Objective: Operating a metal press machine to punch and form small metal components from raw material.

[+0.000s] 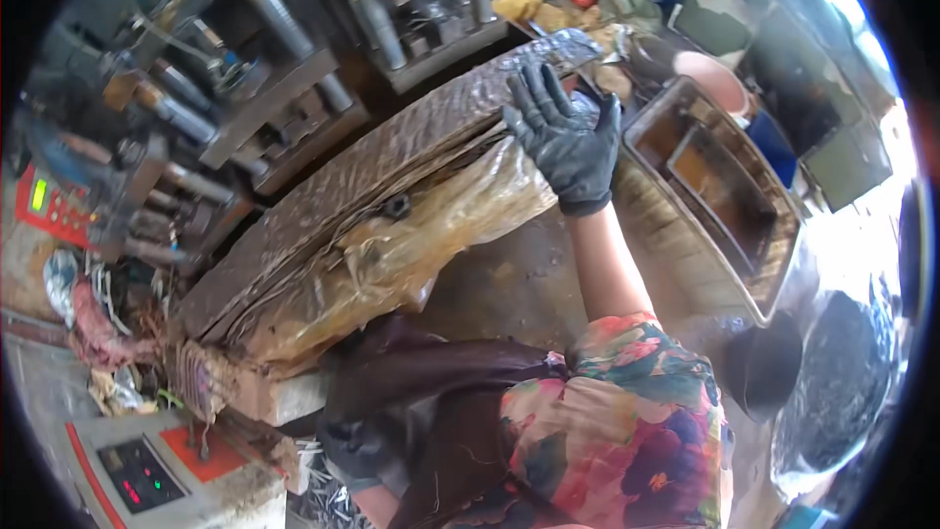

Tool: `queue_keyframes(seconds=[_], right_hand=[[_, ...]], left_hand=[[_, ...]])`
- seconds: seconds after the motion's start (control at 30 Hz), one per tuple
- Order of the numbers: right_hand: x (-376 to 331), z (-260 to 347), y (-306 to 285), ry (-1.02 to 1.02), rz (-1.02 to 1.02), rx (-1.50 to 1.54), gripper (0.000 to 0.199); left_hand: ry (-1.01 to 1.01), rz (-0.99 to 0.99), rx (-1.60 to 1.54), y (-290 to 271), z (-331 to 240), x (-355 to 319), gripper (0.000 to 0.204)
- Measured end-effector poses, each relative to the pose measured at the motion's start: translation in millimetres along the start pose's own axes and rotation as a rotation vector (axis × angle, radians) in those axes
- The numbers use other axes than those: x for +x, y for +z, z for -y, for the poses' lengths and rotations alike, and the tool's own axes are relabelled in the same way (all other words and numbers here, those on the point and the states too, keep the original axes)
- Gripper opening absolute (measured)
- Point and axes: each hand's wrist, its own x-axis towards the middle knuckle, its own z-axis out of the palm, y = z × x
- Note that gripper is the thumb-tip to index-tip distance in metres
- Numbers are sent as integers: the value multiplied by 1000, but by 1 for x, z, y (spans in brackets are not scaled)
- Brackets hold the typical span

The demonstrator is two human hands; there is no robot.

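My right hand (565,140), in a dark glove, reaches forward with fingers spread and lies flat on the far end of a long stack of dark embossed sheets (392,152). Yellowish plastic wrap (431,235) hangs from the side of the stack, just under that hand. My left hand (351,449), also in a dark glove, is low at the near end of the stack, partly hidden by a dark brown cloth (431,382). Its fingers do not show clearly. A flowered sleeve (636,411) covers my right upper arm.
A rusty rectangular metal tray (685,245) stands to the right of the stack. Press machines with steel columns (284,29) fill the back and left. A grey control box with a red panel (137,475) sits at the lower left. A heap of small dark parts (842,382) lies at the right.
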Motion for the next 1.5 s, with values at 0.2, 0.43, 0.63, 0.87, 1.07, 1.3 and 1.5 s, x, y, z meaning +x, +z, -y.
queue_keyframes(seconds=[0.2,0.43,0.63,0.87,1.07,1.3,1.5], right_hand=[[-9,-102,27,375,114,197,93],[-39,-227,37,859,12,182,76],[-130,-318,39,1162,618,-1158,27],[-168,-372,14,558,1565,-997,19],[-156,-356,42,1513,798,-1126,22],[-191,-390,29,1683,434,-754,25],[-204,-483,10,1323,258,-806,32]], left_hand=[[312,-156,316,42,-4,-27,27],[168,37,-238,96,-23,-80,35],[228,190,-94,123,-49,-88,42],[90,268,-8,99,-55,-109,45],[306,58,-192,35,-40,-115,43],[562,-220,-317,-16,-28,-103,36],[802,-509,459,10,23,-90,29]])
